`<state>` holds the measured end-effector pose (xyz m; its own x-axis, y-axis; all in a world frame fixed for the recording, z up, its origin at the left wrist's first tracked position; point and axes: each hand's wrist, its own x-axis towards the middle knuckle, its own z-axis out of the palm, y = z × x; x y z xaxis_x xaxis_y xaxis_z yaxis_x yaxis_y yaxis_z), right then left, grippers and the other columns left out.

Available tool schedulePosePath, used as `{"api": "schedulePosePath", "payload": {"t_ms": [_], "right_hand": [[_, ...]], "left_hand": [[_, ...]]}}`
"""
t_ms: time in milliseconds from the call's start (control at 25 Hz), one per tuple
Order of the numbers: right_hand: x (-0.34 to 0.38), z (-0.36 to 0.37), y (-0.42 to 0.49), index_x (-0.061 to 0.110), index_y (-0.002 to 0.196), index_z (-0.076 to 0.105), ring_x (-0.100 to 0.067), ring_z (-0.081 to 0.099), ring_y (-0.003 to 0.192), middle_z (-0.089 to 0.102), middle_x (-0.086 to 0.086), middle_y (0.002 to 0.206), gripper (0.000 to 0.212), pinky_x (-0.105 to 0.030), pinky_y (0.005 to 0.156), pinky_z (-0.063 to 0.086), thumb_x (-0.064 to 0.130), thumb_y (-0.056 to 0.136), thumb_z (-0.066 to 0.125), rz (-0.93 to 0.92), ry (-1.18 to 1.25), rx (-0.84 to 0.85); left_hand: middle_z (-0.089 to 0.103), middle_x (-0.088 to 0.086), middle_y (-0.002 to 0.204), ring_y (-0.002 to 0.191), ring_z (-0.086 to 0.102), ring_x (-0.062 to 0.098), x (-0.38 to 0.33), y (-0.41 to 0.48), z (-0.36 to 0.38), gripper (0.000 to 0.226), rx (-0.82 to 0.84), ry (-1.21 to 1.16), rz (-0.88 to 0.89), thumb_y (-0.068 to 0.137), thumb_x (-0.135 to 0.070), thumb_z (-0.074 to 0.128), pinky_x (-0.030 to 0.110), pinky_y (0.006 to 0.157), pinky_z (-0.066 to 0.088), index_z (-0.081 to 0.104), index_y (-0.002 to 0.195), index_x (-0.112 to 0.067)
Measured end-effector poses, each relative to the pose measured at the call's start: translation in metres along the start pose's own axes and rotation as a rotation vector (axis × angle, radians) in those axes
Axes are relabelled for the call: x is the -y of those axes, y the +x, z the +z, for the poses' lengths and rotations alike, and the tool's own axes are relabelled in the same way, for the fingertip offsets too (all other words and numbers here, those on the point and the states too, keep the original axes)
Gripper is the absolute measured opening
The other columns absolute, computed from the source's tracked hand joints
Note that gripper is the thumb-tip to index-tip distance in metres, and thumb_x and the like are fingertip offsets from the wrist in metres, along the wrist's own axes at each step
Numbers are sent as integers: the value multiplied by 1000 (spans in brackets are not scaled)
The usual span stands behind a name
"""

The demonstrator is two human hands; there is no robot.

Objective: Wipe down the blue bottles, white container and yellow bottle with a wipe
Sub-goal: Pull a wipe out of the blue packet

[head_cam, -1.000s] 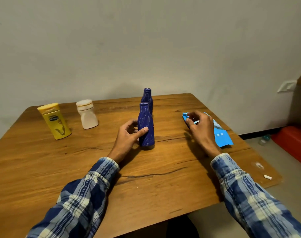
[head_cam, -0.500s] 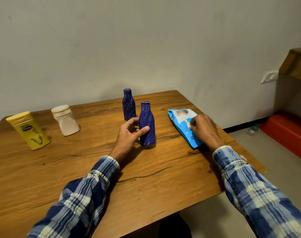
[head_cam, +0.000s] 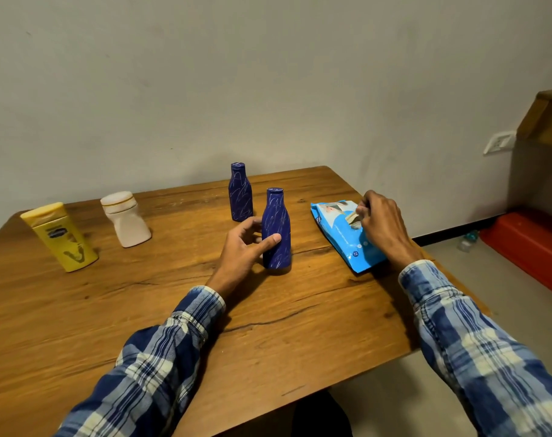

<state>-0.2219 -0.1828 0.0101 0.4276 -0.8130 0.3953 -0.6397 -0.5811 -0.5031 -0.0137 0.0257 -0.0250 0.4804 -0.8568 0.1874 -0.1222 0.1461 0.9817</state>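
While the yellow bottle (head_cam: pixel 61 238) stands at the far left of the wooden table (head_cam: pixel 142 310), the white container (head_cam: pixel 126 220) stands near it on the right, a little farther back. Both stand well apart from the hands.

In the middle are two blue bottles, both upright. The far blue bottle (head_cam: pixel 240 192) stands alone, and nothing touches it. The near blue bottle (head_cam: pixel 276 228) stands a little to its right. The left hand (head_cam: pixel 243 250) holds this one low on its left side. The thumb lies across the front and the fingers curl round the back.

To the right lies the blue wipe pack (head_cam: pixel 344 238), flat on the table. The right hand (head_cam: pixel 381 225) rests on its right side, and the fingertips pinch the pack at a pale spot on top. Whether that spot is a flap or a wipe is hard to tell.

Far right, on the floor, sits a red thing (head_cam: pixel 530 247).
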Motion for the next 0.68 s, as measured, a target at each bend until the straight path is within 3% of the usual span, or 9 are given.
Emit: {"api": "schedulePosePath", "payload": {"t_ms": [120, 240, 400, 520, 680], "right_hand": [[6, -4, 1, 12, 100, 53, -24, 62, 86, 67, -8, 95, 7, -32, 62, 46, 19, 103, 54, -8, 17, -55], [15, -7, 2, 13, 99, 53, -18, 58, 79, 63, -3, 89, 7, -24, 53, 38, 18, 103, 54, 13, 147, -161], [31, -7, 1, 11, 95, 59, -12, 58, 76, 63, 0, 87, 4, -29, 65, 49, 10, 99, 58, 46, 400, -293], [42, -4, 0, 15, 96, 66, -3, 63, 80, 67, 5, 89, 6, -29, 77, 57, 12, 98, 61, 98, 623, -298], [63, -6, -1, 19, 94, 73, -9, 67, 82, 71, 6, 88, 20, -28, 75, 57, 8, 99, 56, 77, 843, -261]], "left_hand": [[69, 7, 126, 112, 67, 32, 0, -3, -2, 40, -8, -4, 7, 91, -19, 76, 39, 81, 60, 63, 128, -17], [69, 9, 125, 114, 65, 38, 1, -7, -8, 38, -32, -61, -18, 89, -18, 78, 58, 86, 60, 65, 125, -19], [69, 8, 124, 115, 64, 39, 0, -11, -19, 41, -49, -62, -14, 86, -24, 82, 70, 84, 56, 66, 124, -24], [68, 10, 126, 118, 63, 40, -2, -15, -26, 43, -62, -110, -49, 84, -26, 83, 70, 84, 56, 67, 124, -25], [67, 10, 125, 116, 65, 37, -4, -23, -36, 42, -82, -112, -52, 88, -20, 80, 64, 85, 59, 64, 127, -20]]}}
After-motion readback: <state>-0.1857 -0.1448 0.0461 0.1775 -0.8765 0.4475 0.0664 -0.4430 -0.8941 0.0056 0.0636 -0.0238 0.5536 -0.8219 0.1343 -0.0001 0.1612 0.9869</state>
